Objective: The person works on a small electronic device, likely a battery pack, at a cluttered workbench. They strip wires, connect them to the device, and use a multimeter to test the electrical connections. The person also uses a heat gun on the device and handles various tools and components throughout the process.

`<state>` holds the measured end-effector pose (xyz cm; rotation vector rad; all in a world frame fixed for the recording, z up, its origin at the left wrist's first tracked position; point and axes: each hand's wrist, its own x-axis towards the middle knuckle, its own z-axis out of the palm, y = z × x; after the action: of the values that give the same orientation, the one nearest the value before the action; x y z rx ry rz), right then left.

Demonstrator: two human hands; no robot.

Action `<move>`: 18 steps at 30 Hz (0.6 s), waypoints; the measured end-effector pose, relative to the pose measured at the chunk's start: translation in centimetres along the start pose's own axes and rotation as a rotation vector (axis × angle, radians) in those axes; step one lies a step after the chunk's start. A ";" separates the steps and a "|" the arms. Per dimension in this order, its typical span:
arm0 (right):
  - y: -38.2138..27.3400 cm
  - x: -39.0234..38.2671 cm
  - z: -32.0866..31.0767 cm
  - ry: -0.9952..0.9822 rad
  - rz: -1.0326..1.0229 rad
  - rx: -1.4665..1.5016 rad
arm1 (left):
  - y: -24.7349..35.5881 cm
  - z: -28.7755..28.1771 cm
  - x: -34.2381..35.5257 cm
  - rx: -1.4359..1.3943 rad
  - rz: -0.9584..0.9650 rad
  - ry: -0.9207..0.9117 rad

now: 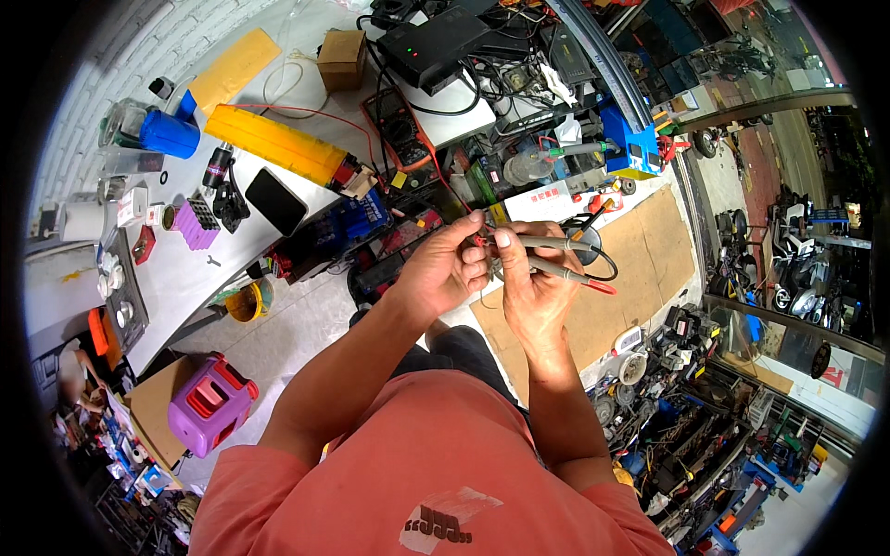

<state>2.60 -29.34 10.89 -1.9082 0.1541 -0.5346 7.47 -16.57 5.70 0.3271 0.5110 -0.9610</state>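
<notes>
Right now I hold two grey test probes [556,258] in my right hand [533,287], while my left hand [445,273] pinches a small red part [480,241] at their tips, above the cluttered tabletop [185,269]; probing looks underway, unfinished

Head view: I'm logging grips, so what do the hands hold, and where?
The right hand holds two grey, red-tipped meter probes by their shafts; the left hand pinches something small at their front ends, too small to identify.
</notes>
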 end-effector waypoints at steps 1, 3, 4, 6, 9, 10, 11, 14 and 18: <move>-0.1 0.0 0.0 -0.001 -0.013 -0.021 | 0.0 -0.1 0.0 -0.003 -0.001 -0.015; -0.1 0.1 -0.1 -0.009 -0.055 -0.051 | -0.1 -0.5 0.1 -0.003 -0.004 -0.030; 0.0 0.1 -0.1 -0.016 -0.084 -0.059 | -0.1 -0.8 0.1 0.000 -0.006 -0.030; -0.2 0.2 -0.2 -0.036 -0.062 -0.054 | -0.1 -1.1 0.2 0.015 -0.013 -0.041; -0.9 0.2 -0.3 -0.067 0.026 -0.026 | 0.0 -1.6 0.2 0.039 -0.023 -0.085; -0.7 0.3 -0.4 -0.072 0.016 -0.025 | -0.2 -1.7 0.2 0.039 -0.023 -0.105; -0.6 0.3 -0.4 -0.077 0.004 -0.024 | -0.3 -1.8 0.2 0.039 -0.023 -0.125; 0.1 0.0 -0.3 -0.065 0.009 0.017 | -0.2 -1.6 -0.1 0.047 -0.024 -0.116; -0.1 -0.3 -0.3 -0.047 0.043 -0.029 | -0.3 -1.5 0.0 0.052 -0.034 -0.098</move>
<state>2.23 -29.50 10.98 -1.9397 0.1723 -0.4603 6.83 -16.02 4.40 0.3178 0.4038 -1.0193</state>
